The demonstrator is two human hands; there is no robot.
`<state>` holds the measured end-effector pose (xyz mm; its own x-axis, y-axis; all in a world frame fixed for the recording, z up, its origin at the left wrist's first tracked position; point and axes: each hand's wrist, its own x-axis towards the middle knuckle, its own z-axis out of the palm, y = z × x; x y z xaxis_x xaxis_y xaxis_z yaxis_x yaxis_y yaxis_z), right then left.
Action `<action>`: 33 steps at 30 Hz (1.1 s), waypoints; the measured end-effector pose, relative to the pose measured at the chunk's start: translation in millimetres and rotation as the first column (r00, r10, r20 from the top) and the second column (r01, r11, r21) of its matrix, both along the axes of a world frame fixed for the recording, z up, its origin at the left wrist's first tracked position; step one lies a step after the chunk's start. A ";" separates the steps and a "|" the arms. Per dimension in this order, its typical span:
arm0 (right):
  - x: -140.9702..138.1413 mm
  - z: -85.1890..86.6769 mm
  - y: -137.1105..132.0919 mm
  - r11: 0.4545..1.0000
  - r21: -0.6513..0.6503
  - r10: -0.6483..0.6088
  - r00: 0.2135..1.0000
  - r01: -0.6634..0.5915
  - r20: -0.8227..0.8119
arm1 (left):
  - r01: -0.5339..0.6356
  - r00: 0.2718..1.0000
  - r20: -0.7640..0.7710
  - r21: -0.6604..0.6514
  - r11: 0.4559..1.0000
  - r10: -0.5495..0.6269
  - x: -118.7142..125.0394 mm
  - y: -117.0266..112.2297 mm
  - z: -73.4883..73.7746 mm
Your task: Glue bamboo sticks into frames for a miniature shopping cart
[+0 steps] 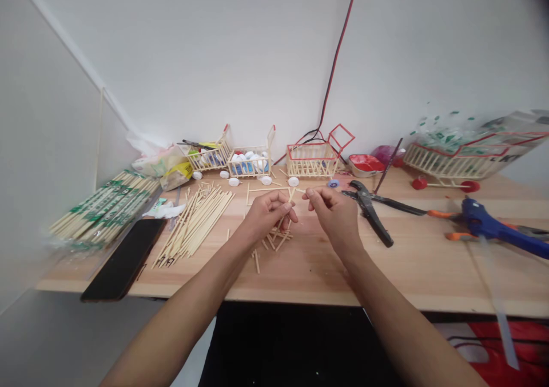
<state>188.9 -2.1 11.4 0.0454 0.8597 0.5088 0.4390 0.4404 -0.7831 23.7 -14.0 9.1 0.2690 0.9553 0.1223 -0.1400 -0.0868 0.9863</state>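
Note:
My left hand (271,211) is closed in a pinch on a short wooden stick (292,194), whose upper end points up past the fingers. Just to its right, my right hand (337,214) is also closed, thumb against forefinger. A small pale bit shows at its fingertips, too small to name. Below the left hand lies a loose heap of short cut stick pieces (281,242) on the wooden table (309,272). Behind the hands, thin sticks form a frame (268,190) lying on the tabletop.
Long loose sticks (199,221), wrapped chopsticks (111,204) and a black phone (124,258) lie left. Small stick-built carts (251,164) line the wall, one red-edged (311,161). Right are a red paint tray (366,164), pliers (371,210), a blue glue gun (493,227) and a larger cart (450,164).

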 end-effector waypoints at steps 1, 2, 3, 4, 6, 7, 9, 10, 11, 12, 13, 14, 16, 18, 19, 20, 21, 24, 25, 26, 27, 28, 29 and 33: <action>-0.1 0.0 0.0 1.000 0.002 -0.002 1.000 0.002 0.001 | -0.001 1.000 -0.001 0.000 1.000 0.001 0.0 0.1 0.0; -0.1 0.0 -0.1 1.000 0.003 -0.003 1.000 0.003 0.002 | -0.001 1.000 0.000 0.001 1.000 0.001 0.0 0.0 0.1; -0.1 -0.1 -0.1 1.000 0.006 -0.003 1.000 0.003 0.003 | -0.002 1.000 0.001 0.002 1.000 0.002 0.0 -0.1 0.2; 0.0 -0.2 -0.1 1.000 0.008 -0.002 1.000 0.002 0.003 | -0.002 1.000 0.001 0.003 1.000 0.002 0.0 -0.3 0.4; 0.2 -0.4 -0.2 1.000 0.008 0.001 1.000 -0.001 0.004 | -0.002 1.000 -0.001 0.005 1.000 0.002 0.1 -0.8 0.9; 0.2 -0.4 -0.2 1.000 0.008 0.002 1.000 -0.002 0.002 | -0.002 1.000 -0.004 0.005 1.000 0.002 0.1 -1.1 1.2; 0.4 -0.2 -0.4 1.000 0.005 0.003 1.000 -0.003 -0.001 | -0.001 1.000 -0.006 0.004 1.000 0.002 0.2 -1.5 2.0; 0.5 0.0 -0.5 1.000 0.003 0.004 1.000 -0.004 -0.002 | -0.001 1.000 -0.006 0.006 1.000 0.001 0.2 -1.6 2.4; 0.5 0.2 -0.6 1.000 0.002 0.004 1.000 -0.004 -0.001 | -0.001 1.000 -0.005 0.008 1.000 0.001 0.2 -1.6 2.7; 0.6 0.4 -0.6 1.000 0.002 0.003 1.000 -0.003 0.002 | -0.001 1.000 -0.004 0.011 1.000 0.001 0.2 -1.6 2.9; 0.7 0.5 -0.6 1.000 0.002 0.000 1.000 0.000 0.006 | -0.002 1.000 -0.001 0.014 1.000 0.002 0.2 -1.6 3.0; 0.7 0.6 -0.5 1.000 0.002 -0.002 1.000 0.002 0.010 | -0.003 1.000 0.000 0.016 1.000 0.003 0.2 -1.5 3.0; 0.7 0.3 -0.1 1.000 0.003 -0.005 1.000 0.005 0.011 | -0.002 1.000 -0.001 0.018 1.000 0.002 0.3 -1.5 2.9; 0.5 -0.3 0.4 1.000 0.001 0.001 1.000 -0.001 0.005 | -0.001 1.000 -0.001 0.014 1.000 0.001 0.7 -1.7 2.8; 0.3 -0.7 0.7 1.000 0.000 0.004 1.000 -0.004 0.001 | 0.000 1.000 0.001 0.009 1.000 0.000 1.0 -1.9 2.8; 0.1 -1.2 0.9 1.000 -0.001 0.005 1.000 -0.005 -0.003 | -0.001 1.000 0.007 0.002 1.000 0.001 1.4 -2.1 2.7; -0.2 -1.5 1.0 1.000 0.000 0.007 1.000 -0.007 -0.006 | -0.002 1.000 0.017 -0.007 1.000 0.002 2.0 -2.3 2.7; -1.1 -2.2 0.9 1.000 0.002 0.006 1.000 -0.006 -0.017 | -0.009 0.998 0.055 -0.037 0.999 0.011 3.6 -2.5 2.4; -1.3 -2.2 0.7 1.000 0.002 0.007 1.000 -0.007 -0.023 | -0.011 0.998 0.066 -0.045 0.999 0.014 3.9 -2.4 2.3; -1.6 -2.1 0.6 1.000 0.000 0.009 1.000 -0.009 -0.029 | -0.012 0.997 0.075 -0.051 0.999 0.015 4.2 -2.2 2.1; -1.8 -1.9 0.5 1.000 -0.003 0.010 0.999 -0.010 -0.033 | -0.012 0.997 0.080 -0.054 0.998 0.017 4.3 -2.0 2.0; -2.0 -1.8 0.5 1.000 -0.006 0.010 0.999 -0.010 -0.036 | -0.013 0.996 0.083 -0.054 0.998 0.017 4.3 -1.7 1.8; -2.1 -1.6 0.5 1.000 -0.009 0.006 0.999 -0.007 -0.036 | -0.015 0.996 0.085 -0.052 0.999 0.019 4.3 -1.5 1.7; -2.0 -1.2 0.7 1.000 -0.009 -0.015 1.000 0.015 -0.021 | -0.034 0.996 0.085 -0.046 0.998 0.038 4.0 -0.8 1.7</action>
<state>186.8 -1.4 10.2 0.0692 0.8634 0.4997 0.4289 0.4265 -0.7963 27.7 -14.8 10.8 0.2250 0.9691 0.1011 -0.2217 -0.0501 0.9738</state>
